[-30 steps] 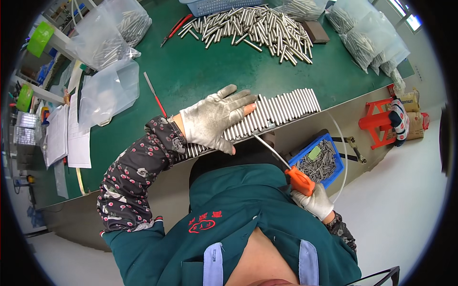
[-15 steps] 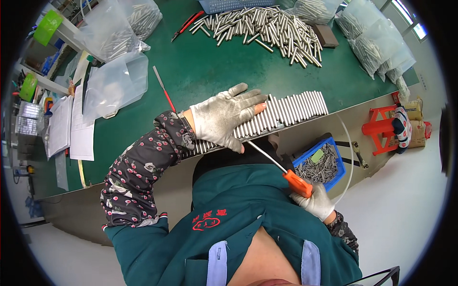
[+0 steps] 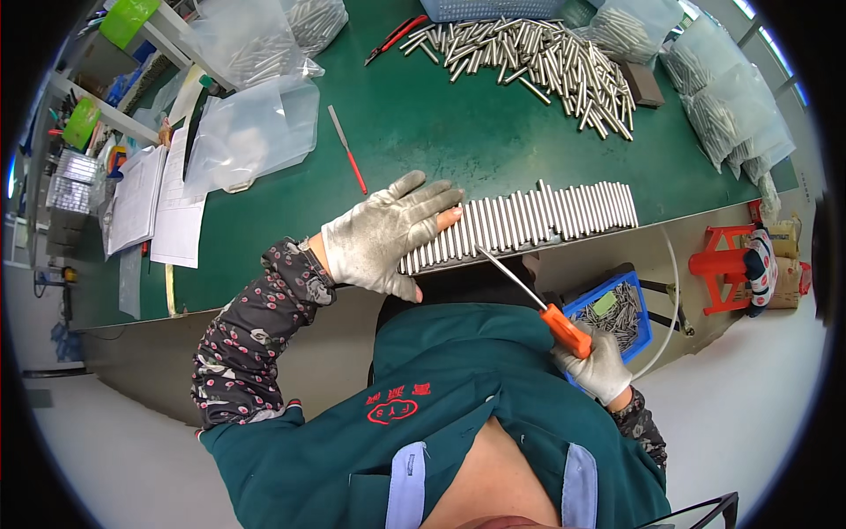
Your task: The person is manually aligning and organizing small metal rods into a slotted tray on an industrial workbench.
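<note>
At the near edge of the green worktop (image 3: 423,132): one row of metal rods (image 3: 529,220), laid side by side and touching, running left to right along the edge.

Left hand (image 3: 388,234): grey work glove, palm down, fingers spread flat, resting on the left end of the row; grips nothing.

Right hand (image 3: 601,366): grey work glove, closed around the orange handle of a screwdriver (image 3: 533,295), held off the worktop below its near edge. The thin shaft slants up and left; its tip meets the near side of the row, about midway along.

Far centre: loose heap of like metal rods (image 3: 538,62), unsorted, well apart from the row. Red-handled pliers (image 3: 395,37) just left of the heap.

Centre left: slim tool with red handle (image 3: 348,148), lying alone.

Far left: clear plastic bags (image 3: 251,123), some holding rods; beside them, paper sheets (image 3: 163,207).

Far right: further clear bags of rods (image 3: 727,101).

Below the worktop edge, right: blue bin of small metal parts (image 3: 617,313), just beside the right hand; a red stool (image 3: 727,264) farther right.
</note>
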`<state>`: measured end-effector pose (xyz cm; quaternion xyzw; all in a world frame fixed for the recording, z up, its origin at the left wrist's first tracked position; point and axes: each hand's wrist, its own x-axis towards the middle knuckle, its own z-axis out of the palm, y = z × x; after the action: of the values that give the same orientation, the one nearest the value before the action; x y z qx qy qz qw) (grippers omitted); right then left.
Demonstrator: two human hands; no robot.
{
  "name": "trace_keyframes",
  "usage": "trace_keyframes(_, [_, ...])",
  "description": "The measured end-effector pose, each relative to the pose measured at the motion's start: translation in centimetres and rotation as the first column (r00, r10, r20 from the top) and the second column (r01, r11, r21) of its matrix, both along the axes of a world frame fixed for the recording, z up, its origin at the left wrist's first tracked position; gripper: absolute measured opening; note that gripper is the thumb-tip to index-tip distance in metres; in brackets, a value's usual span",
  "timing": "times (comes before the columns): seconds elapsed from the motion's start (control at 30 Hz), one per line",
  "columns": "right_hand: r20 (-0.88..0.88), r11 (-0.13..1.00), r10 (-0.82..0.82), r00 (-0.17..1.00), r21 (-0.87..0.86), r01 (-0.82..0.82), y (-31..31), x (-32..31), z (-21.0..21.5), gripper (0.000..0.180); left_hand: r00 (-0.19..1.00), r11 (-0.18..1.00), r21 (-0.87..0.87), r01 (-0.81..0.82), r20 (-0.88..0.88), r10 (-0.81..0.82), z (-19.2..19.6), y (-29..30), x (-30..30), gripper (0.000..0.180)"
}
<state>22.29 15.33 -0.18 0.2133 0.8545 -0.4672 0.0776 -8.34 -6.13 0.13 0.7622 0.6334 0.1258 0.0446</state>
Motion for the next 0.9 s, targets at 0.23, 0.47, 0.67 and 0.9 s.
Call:
trace_keyframes(0.23, [-0.053, 0.999, 0.054, 0.997, 0.013, -0.053, -0.8, -0.5, 0.9, 0.023, 1.0, 1.0, 0.024, 0.006, 0.026, -0.007, -0.1, 0.0, -0.2, 0.104])
trace_keyframes(0.47, [-0.035, 0.994, 0.106, 0.994, 0.026, -0.105, -1.2, -0.9, 0.8, 0.02, 0.999, 0.999, 0.033, 0.0, 0.038, -0.001, 0.0, 0.0, -0.1, 0.104])
trace_keyframes(0.67, [-0.11, 0.989, 0.146, 0.983, 0.005, -0.146, -1.5, -1.0, 0.0, 0.025, 0.999, 1.0, 0.002, -0.003, 0.042, 0.003, 0.2, 0.2, -0.1, 0.105])
trace_keyframes(0.9, [-0.021, 0.993, 0.098, 0.995, 0.069, -0.096, -1.2, -1.8, 1.3, 0.02, 0.999, 0.999, 0.041, 0.002, 0.042, -0.003, -0.4, 0.0, -0.1, 0.102])
